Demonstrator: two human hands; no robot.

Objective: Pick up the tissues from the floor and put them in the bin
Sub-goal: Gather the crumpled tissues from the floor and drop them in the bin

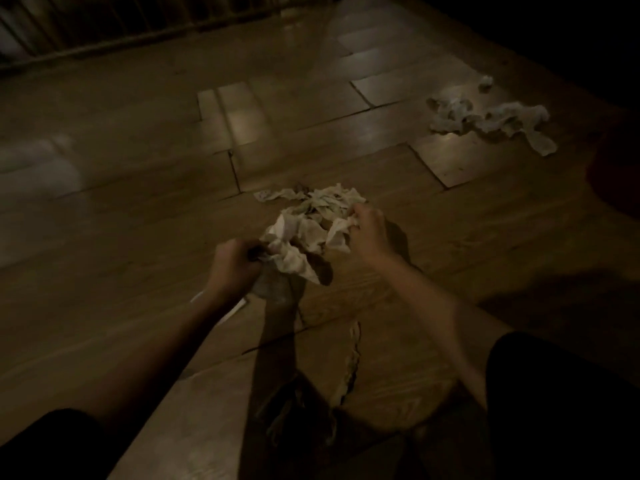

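A heap of crumpled white tissues (311, 226) lies on the dim wooden floor in the middle of the head view. My left hand (233, 266) is closed around the heap's near left part, a wad hanging below the fist. My right hand (369, 230) pinches the heap's right edge. Further tissues (491, 117) are strewn at the far right, apart from both hands. No bin is in view.
The floor (138, 202) is worn wooden boards with gaps and a torn crack (351, 362) near my knees. A slatted rail (104, 26) runs along the far left. My dark-clad legs (554, 393) frame the bottom corners. The right edge is in deep shadow.
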